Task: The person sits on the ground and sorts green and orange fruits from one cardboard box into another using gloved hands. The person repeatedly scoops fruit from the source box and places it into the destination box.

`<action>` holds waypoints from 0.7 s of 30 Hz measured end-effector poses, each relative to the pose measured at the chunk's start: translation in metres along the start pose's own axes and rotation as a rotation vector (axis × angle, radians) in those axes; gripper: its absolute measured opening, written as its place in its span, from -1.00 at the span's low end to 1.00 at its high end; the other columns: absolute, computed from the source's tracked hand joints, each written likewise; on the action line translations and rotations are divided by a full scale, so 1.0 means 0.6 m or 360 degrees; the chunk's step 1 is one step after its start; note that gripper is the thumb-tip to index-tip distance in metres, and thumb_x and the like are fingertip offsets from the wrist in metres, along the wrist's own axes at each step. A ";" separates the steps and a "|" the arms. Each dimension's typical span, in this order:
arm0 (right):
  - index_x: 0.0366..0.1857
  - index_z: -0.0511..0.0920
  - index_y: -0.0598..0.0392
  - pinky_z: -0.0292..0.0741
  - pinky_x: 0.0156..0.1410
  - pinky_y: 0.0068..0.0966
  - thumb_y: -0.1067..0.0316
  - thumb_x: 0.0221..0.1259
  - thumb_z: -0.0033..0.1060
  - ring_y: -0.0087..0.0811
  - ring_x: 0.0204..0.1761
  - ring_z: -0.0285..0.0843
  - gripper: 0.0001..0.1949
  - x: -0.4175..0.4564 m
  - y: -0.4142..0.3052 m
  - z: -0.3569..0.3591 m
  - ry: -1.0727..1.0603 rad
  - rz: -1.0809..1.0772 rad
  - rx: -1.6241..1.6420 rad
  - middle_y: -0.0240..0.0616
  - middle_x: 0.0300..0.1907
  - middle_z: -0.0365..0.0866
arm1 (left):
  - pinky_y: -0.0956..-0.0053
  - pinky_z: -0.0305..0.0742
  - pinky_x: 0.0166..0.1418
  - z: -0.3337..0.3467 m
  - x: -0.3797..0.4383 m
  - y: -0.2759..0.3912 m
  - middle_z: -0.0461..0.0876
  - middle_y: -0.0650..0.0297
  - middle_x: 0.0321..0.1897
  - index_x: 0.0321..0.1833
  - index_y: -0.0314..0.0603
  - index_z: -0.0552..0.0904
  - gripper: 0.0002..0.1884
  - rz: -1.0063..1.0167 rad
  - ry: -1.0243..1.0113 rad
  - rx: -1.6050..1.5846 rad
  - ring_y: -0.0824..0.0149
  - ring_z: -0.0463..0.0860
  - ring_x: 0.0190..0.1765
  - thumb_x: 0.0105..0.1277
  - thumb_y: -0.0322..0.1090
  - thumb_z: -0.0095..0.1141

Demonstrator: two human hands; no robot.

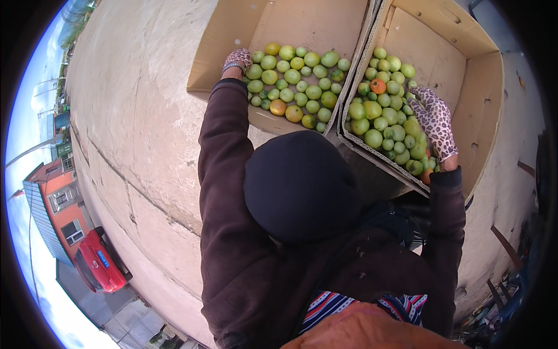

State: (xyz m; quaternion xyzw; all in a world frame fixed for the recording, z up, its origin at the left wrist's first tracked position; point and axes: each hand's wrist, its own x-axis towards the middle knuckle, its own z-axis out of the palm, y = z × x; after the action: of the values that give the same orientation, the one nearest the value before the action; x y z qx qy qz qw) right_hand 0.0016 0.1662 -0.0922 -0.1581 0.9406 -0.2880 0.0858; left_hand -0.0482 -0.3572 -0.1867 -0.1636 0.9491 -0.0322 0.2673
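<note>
My left hand (238, 59), in a leopard-print glove, is at the left wall of the left cardboard box (314, 26), against the edge of a layer of mostly green tomatoes (292, 76). Its fingertips are hidden, so whether it holds a tomato cannot be told. In the right cardboard box (479, 94), my right hand (431, 118) wears a matching glove. Its fingers are apart and curved along the right side of piled green tomatoes (389, 115), with none seen in its grasp. One orange-red tomato (378, 86) stands out in this pile.
The boxes stand side by side, their walls nearly touching. A dark rounded shape (301, 187) blocks the view below the left box. Concrete ground (144, 109) extends left towards a parked red car (100, 261) and an orange building (61, 196). Rusty metal bars (505, 246) lie at right.
</note>
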 end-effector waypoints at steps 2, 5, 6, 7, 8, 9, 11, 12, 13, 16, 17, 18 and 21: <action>-0.01 0.58 0.05 0.48 0.11 -0.39 0.23 0.24 0.13 -0.21 -0.01 0.59 -0.71 0.007 0.005 -0.005 0.0061 0.0106 0.0025 -0.17 -0.04 0.62 | 0.21 0.44 0.22 -0.003 0.002 -0.007 0.56 -0.03 0.06 -0.03 -0.24 0.64 -0.68 -0.0036 0.0072 0.0036 0.02 0.53 0.16 0.19 -0.30 0.03; -0.01 0.59 0.00 0.49 0.10 -0.40 0.24 0.24 0.12 -0.24 -0.02 0.60 -0.72 0.016 0.065 -0.036 0.0337 0.0154 0.0117 -0.19 -0.07 0.64 | 0.22 0.48 0.15 -0.051 -0.015 0.017 0.61 -0.05 -0.04 -0.10 -0.22 0.65 -0.70 0.0067 0.0613 -0.0095 0.00 0.59 0.06 0.19 -0.22 0.04; -0.01 0.59 -0.01 0.49 0.10 -0.39 0.24 0.24 0.12 -0.24 -0.02 0.60 -0.72 0.011 0.077 -0.043 0.0406 0.0126 0.0057 -0.20 -0.07 0.65 | 0.23 0.49 0.13 -0.071 -0.030 0.028 0.63 -0.04 -0.07 -0.04 -0.21 0.64 -0.66 0.0035 0.0809 -0.0182 0.00 0.61 0.01 0.18 -0.20 0.07; 0.00 0.59 -0.02 0.49 0.09 -0.39 0.24 0.23 0.12 -0.23 -0.03 0.60 -0.72 0.005 0.087 -0.052 0.0476 0.0103 -0.0017 -0.22 -0.08 0.65 | 0.23 0.49 0.12 -0.088 -0.044 0.046 0.64 -0.04 -0.11 -0.01 -0.19 0.63 -0.65 0.0143 0.1137 -0.0432 0.00 0.61 -0.01 0.19 -0.20 0.07; 0.00 0.59 -0.04 0.50 0.09 -0.38 0.24 0.23 0.12 -0.23 -0.03 0.61 -0.72 -0.002 0.104 -0.063 0.0546 0.0076 -0.0096 -0.23 -0.08 0.66 | 0.25 0.49 0.10 -0.114 -0.068 0.082 0.65 -0.04 -0.14 0.01 -0.21 0.62 -0.66 0.0165 0.1323 -0.0639 0.02 0.63 -0.04 0.22 -0.23 0.05; 0.00 0.58 -0.05 0.49 0.10 -0.37 0.25 0.21 0.12 -0.23 -0.01 0.59 -0.72 -0.005 0.124 -0.065 0.0419 0.0154 -0.0173 -0.24 -0.06 0.65 | 0.26 0.51 0.07 -0.129 -0.085 0.102 0.66 -0.05 -0.18 -0.01 -0.23 0.63 -0.68 0.0324 0.1587 -0.0929 0.04 0.64 -0.08 0.23 -0.24 0.06; 0.02 0.58 -0.07 0.48 0.13 -0.35 0.26 0.19 0.13 -0.22 0.02 0.57 -0.70 -0.028 0.182 -0.066 0.0190 0.0373 -0.0359 -0.25 -0.03 0.63 | 0.43 0.53 0.08 -0.178 -0.154 0.239 0.66 0.06 -0.06 0.04 -0.35 0.58 -0.72 0.0747 0.1761 -0.1203 0.26 0.66 -0.03 0.29 -0.42 0.09; 0.02 0.57 -0.06 0.46 0.15 -0.34 0.27 0.17 0.13 -0.20 0.06 0.54 -0.69 -0.041 0.200 -0.065 0.0090 0.0470 -0.0451 -0.23 0.00 0.61 | 0.42 0.55 0.03 -0.190 -0.205 0.322 0.68 0.08 -0.11 0.00 -0.38 0.59 -0.75 0.1065 0.1778 -0.1391 0.27 0.66 -0.05 0.29 -0.43 0.10; 0.02 0.57 -0.05 0.45 0.18 -0.32 0.29 0.15 0.13 -0.19 0.09 0.52 -0.68 -0.039 0.194 -0.053 -0.0022 0.0502 -0.0485 -0.21 0.04 0.59 | 0.40 0.55 -0.01 -0.189 -0.231 0.361 0.68 0.07 -0.17 -0.03 -0.34 0.61 -0.75 0.1220 0.1514 -0.1662 0.24 0.68 -0.10 0.28 -0.39 0.12; -0.09 0.60 0.02 0.48 0.12 -0.31 0.40 0.05 0.17 -0.13 0.02 0.55 -0.72 -0.050 0.192 -0.026 -0.0060 0.0487 -0.0604 -0.12 -0.15 0.64 | 0.35 0.54 -0.02 -0.138 -0.276 0.504 0.65 0.02 -0.15 -0.02 -0.21 0.62 -0.73 0.1587 0.1436 -0.1367 0.12 0.66 -0.13 0.24 -0.30 0.16; -0.09 0.60 0.04 0.47 0.13 -0.28 0.39 0.05 0.15 -0.11 0.03 0.55 -0.72 -0.046 0.191 -0.032 -0.0208 0.0562 -0.0618 -0.10 -0.10 0.62 | 0.34 0.53 0.03 -0.135 -0.316 0.520 0.64 0.05 -0.09 0.02 -0.17 0.61 -0.71 0.1727 0.1172 -0.1444 0.09 0.63 -0.05 0.26 -0.28 0.14; -0.10 0.60 0.07 0.47 0.15 -0.26 0.38 0.06 0.14 -0.10 0.04 0.54 -0.72 -0.043 0.201 -0.047 -0.0360 0.0672 -0.0678 -0.08 -0.06 0.61 | 0.31 0.48 0.15 -0.097 -0.308 0.543 0.61 0.07 -0.01 0.09 -0.10 0.58 -0.67 0.1745 0.1013 -0.1287 0.10 0.57 0.09 0.28 -0.23 0.11; -0.14 0.61 0.15 0.49 0.12 -0.22 0.37 0.08 0.05 -0.05 0.03 0.55 -0.73 -0.042 0.191 -0.045 -0.0660 0.0693 -0.0735 -0.01 -0.04 0.59 | 0.28 0.36 0.29 -0.077 -0.302 0.532 0.52 0.11 0.14 0.19 -0.05 0.51 -0.59 0.1742 0.0771 -0.0487 0.15 0.46 0.24 0.30 -0.14 0.07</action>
State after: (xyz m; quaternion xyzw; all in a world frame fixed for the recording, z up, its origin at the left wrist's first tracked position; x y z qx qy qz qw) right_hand -0.0101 0.2786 -0.1332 -0.0247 0.9549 -0.0053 0.2958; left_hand -0.0203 0.0022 -0.1047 0.3226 0.9229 0.2101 -0.0047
